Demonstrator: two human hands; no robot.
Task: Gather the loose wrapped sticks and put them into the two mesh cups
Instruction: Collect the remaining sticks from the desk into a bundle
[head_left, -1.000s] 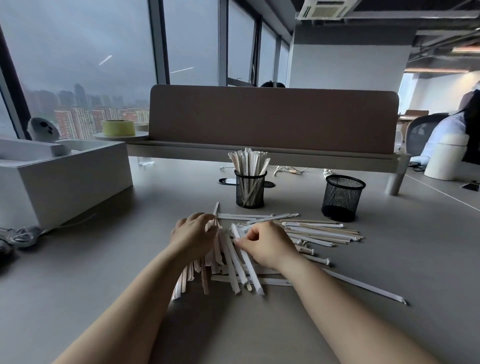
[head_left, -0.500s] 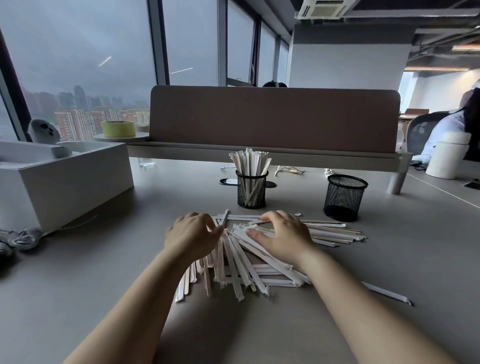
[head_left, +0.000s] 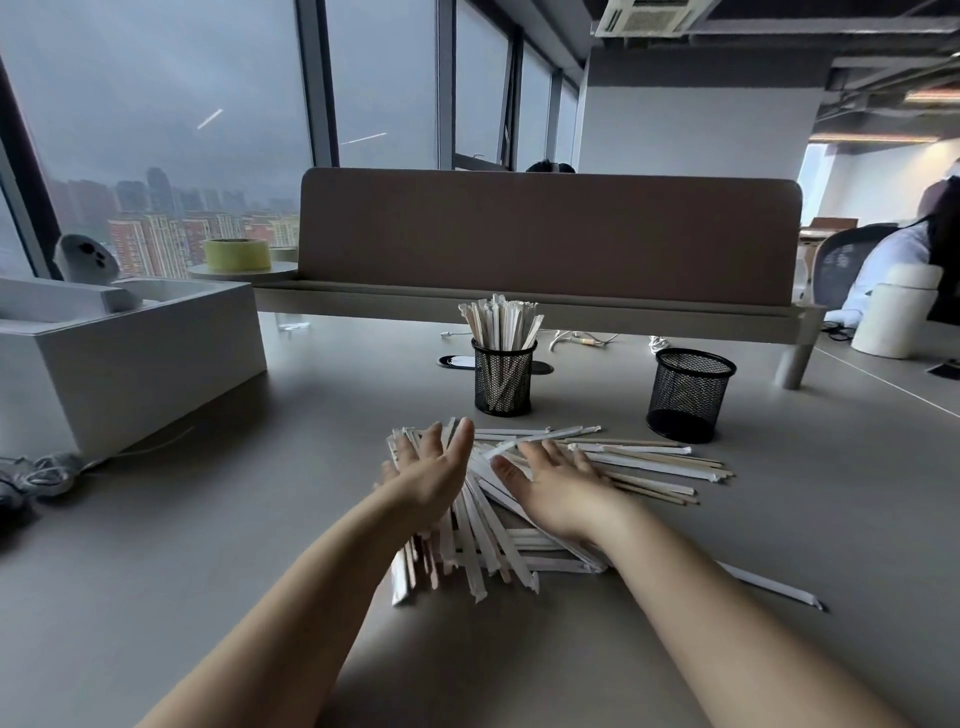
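Note:
A heap of loose paper-wrapped sticks (head_left: 483, 545) lies on the grey desk in front of me, with more sticks (head_left: 649, 462) fanned out to the right. My left hand (head_left: 431, 473) stands edge-on with straight fingers against the heap's left side. My right hand (head_left: 556, 478) lies flat, fingers spread, on top of the sticks. Beyond them stand two black mesh cups: the left cup (head_left: 503, 382) is packed with upright wrapped sticks, the right cup (head_left: 688, 395) looks empty. One stick (head_left: 779, 587) lies apart under my right forearm.
A white box (head_left: 130, 364) sits at the left with cables beside it. A brown divider panel (head_left: 545, 234) closes off the desk's far side, a tape roll (head_left: 236, 254) at its left end. A white canister (head_left: 896, 317) and a seated person are at the far right.
Both hands have opened from curled to straight fingers. My left hand has turned edge-on against the heap, my right has flattened over the sticks, which are pushed closer together.

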